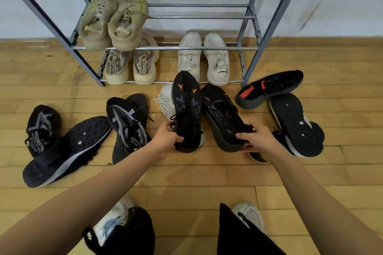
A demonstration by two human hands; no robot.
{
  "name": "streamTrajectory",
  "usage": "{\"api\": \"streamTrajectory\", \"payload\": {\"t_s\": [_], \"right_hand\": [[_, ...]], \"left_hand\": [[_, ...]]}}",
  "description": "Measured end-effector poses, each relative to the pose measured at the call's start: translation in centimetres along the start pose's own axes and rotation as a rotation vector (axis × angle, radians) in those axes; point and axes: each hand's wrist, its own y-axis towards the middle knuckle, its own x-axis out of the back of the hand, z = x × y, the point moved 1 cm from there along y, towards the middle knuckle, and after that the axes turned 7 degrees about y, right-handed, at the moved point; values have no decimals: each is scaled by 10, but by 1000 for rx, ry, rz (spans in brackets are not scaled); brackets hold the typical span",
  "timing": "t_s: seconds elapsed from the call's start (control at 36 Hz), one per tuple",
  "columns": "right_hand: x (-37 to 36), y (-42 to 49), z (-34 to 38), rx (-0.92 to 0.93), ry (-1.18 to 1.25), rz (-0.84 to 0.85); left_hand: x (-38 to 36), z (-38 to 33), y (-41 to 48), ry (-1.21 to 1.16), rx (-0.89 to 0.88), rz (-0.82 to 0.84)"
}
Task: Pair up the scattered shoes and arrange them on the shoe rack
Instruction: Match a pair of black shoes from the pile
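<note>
My left hand (165,137) grips the heel of a black shoe with orange marks (187,107), toe pointing at the rack. My right hand (259,141) grips the heel of its matching black shoe (221,116), which lies tilted on its side beside the first. A lone white shoe (165,102) lies on the floor behind the left-held shoe. The grey metal shoe rack (267,18) stands ahead. It holds an olive pair (113,21) on a middle shelf, plus a beige pair (130,67) and a white pair (204,57) on the bottom shelf.
On the wooden floor at left lie three black shoes with grey trim (128,124), one sole-up (68,151). At right lie a black shoe with a red patch (269,88) and a sole-up black shoe (296,124). My own feet in pale sneakers (248,216) are near the bottom edge.
</note>
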Motion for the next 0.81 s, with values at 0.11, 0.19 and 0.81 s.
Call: {"api": "streamTrajectory", "payload": {"t_s": [0.11, 0.19, 0.81], "right_hand": [[14, -10, 6, 31, -29, -11], [28, -14, 10, -11, -12, 16], [23, -44, -3, 261, 91, 52]], "left_hand": [[-12, -1, 2, 16, 14, -1], [-17, -2, 7, 28, 5, 43], [-23, 9, 13, 567, -136, -139]]}}
